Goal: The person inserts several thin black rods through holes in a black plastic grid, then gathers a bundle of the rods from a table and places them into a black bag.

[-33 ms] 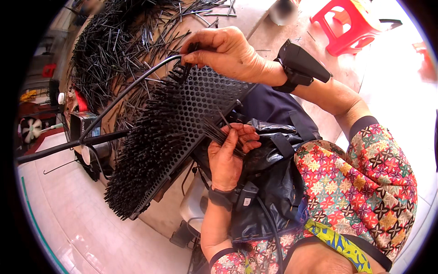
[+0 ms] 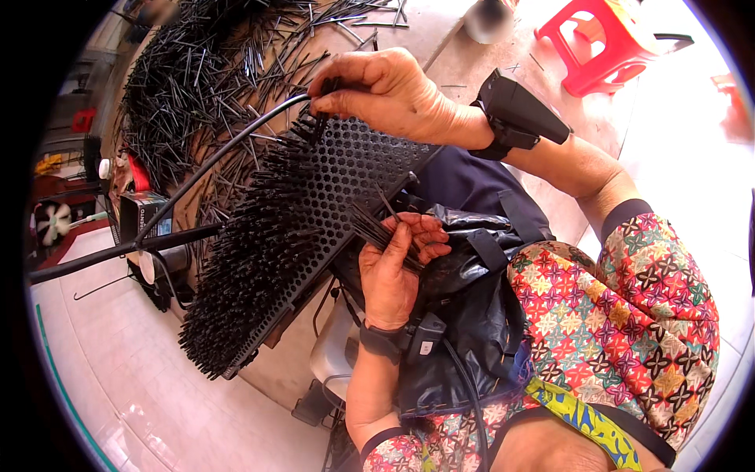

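A black perforated panel [image 2: 362, 153] lies tilted before me, its holes open toward the right. Dense black bristles [image 2: 252, 236] stand up from its left and near side. Near the panel's right edge, my left hand [image 2: 397, 263] has its fingers curled around a bundle of thin black strips [image 2: 368, 224]. My right hand [image 2: 373, 86] is over the panel's far corner, thumb and fingers pinching a small tuft of black strips [image 2: 321, 124]. Whether that tuft sits in the holes, I cannot tell. A black tube [image 2: 228, 149] curves up to the right hand's fingertips.
Loose black strips [image 2: 177, 102] are heaped on the table beyond the panel. A black bar [image 2: 86, 261] with a cable runs in from the left. Behind it stand a small box [image 2: 145, 212] and a fan [image 2: 57, 223]. At far right is a red plastic stool [image 2: 594, 47].
My right hand's fingers have shifted very slightly to the left. My left hand and the panel look almost unchanged.
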`<state>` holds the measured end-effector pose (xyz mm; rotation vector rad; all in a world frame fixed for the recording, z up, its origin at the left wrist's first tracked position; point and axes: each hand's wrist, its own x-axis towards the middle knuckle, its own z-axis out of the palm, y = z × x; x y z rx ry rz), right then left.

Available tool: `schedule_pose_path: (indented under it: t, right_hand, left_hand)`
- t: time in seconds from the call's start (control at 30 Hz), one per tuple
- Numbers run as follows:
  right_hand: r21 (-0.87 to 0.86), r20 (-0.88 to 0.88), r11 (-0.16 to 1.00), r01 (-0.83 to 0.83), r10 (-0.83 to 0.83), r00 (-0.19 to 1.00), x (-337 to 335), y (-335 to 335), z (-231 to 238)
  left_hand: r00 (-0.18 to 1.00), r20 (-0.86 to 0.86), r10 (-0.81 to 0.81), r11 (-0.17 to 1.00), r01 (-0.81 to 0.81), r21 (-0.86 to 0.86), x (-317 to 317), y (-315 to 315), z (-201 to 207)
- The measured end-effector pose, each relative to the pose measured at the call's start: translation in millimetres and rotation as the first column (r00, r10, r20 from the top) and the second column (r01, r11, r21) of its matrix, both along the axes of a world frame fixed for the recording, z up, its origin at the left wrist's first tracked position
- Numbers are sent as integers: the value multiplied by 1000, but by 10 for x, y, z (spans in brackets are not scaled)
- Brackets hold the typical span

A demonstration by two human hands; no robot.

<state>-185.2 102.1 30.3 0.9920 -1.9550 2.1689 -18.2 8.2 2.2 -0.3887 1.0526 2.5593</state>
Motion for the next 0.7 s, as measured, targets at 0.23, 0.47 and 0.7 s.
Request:
schedule_pose_path:
  t: [0.23,0.47,0.7]
  right_hand:
    - [342,-291,939,-34,141,946,-64,-28,202]
    - [492,-349,871,0,198,916,-102,-57,283]
    - [521,-571,838,161,203,795,-101,-248,295]
  left_hand:
    - [1000,2,-4,1000,4,11,28,3,14]
    - [1000,1,-22,1000,22,12,5,-3,66]
    - [999,-18,-40,999,40,-11,-18,-8,65]
